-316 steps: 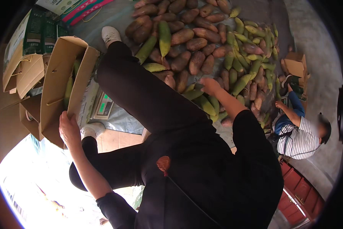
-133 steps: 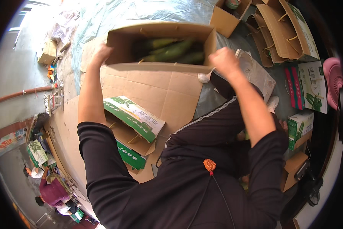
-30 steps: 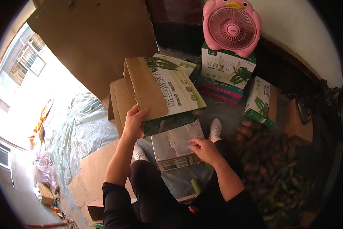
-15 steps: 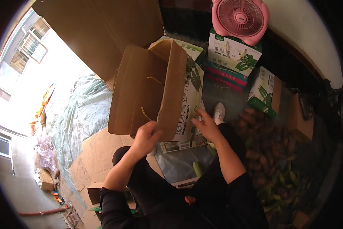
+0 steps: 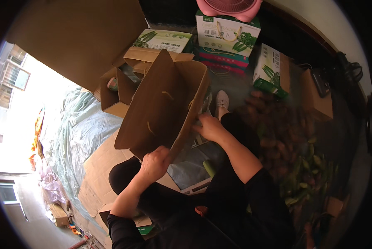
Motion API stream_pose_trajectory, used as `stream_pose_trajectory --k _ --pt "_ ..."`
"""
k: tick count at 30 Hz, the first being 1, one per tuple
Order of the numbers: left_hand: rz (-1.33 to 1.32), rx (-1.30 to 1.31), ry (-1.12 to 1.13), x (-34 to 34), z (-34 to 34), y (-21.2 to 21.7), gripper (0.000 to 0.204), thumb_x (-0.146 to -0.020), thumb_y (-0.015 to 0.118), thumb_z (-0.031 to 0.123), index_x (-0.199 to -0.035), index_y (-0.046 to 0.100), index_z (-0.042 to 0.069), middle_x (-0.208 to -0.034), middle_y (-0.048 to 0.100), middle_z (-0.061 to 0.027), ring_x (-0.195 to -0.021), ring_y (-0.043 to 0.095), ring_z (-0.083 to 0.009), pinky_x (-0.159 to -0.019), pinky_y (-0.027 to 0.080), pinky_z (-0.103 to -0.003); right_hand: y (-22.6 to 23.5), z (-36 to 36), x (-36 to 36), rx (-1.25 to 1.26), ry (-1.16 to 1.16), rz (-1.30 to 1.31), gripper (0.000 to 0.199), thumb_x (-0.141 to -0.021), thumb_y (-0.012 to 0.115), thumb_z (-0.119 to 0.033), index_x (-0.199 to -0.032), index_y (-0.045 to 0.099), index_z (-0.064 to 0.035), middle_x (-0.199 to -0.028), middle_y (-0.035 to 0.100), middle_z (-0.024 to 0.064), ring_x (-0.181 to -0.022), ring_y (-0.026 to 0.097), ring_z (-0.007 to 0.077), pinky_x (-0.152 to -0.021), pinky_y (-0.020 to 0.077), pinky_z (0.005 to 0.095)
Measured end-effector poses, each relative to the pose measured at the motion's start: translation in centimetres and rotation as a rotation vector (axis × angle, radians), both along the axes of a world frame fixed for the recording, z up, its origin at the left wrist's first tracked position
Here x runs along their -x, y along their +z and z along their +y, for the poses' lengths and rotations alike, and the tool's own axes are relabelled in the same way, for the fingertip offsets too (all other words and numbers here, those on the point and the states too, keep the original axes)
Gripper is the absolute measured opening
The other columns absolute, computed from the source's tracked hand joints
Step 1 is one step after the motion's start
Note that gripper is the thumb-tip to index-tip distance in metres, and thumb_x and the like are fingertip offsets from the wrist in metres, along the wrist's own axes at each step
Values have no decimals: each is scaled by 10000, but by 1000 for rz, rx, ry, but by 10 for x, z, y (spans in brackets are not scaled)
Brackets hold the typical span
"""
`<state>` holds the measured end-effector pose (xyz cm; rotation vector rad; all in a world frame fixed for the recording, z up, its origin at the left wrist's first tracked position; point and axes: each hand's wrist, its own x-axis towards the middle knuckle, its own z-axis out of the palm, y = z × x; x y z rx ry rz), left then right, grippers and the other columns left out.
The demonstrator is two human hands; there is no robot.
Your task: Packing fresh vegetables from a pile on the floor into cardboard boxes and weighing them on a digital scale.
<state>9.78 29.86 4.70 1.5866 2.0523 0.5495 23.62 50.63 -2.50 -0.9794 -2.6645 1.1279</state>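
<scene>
I see a pink fan (image 5: 231, 5), cut off at the top, standing on a white-and-green carton (image 5: 219, 39) with pink-and-teal boxes (image 5: 224, 64) just below, near the floor's edge by the pale wall (image 5: 331, 39). Toward the floor's opposite, brightly lit edge, I make out a crumpled pale-blue plastic sheet (image 5: 90, 120), whitish bunched plastic (image 5: 53, 186) and a small brown box (image 5: 59, 215).

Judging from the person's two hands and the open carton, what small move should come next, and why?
Probably lower the carton, mouth upward: the left hand holds its near end, the right hand is at its right side, and no produce shows inside.
</scene>
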Motion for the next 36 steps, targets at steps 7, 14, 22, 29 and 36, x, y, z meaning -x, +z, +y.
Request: stream_pose_trajectory --k 7,14,22,29,36 --pt "158 109 -62 37 13 -34 155 -758 557 64 -907 597 61 -911 578 -131 -847 589 -342 -740 473 -446 -12 -2 2 -7 118 -195 365 -811 627 -337 -914 642 13 -926 633 187 -911 612 351 -789 494 422" --pt "361 166 68 49 20 -39 318 -727 575 50 -1038 625 91 -945 600 -120 -941 579 -308 -837 429 -410 -10 -12 4 -25 159 -94 337 -807 625 -344 -849 635 -10 -861 644 176 -878 623 342 -775 495 426" --pt "320 133 0 20 49 -38 509 -685 698 97 -1173 551 113 -1001 595 -112 -971 573 -298 -857 431 -411 0 -6 -11 171 194 136 332 -792 642 -327 -941 641 -30 -836 655 139 -811 637 296 -722 490 399" --pt "296 32 -10 26 52 -72 342 -733 608 61 -1074 597 93 -958 600 -129 -881 587 -337 -761 470 -421 103 19 -63 301 161 455 282 -870 619 -200 -1068 605 1 -886 667 90 -808 632 135 -719 486 260" --pt "294 -5 -34 35 53 -80 249 -777 588 83 -1019 587 23 -933 592 -172 -858 580 -376 -723 462 -427 64 62 -179 228 -285 384 258 -881 598 -174 -1086 597 -17 -923 654 48 -838 606 117 -752 485 251"
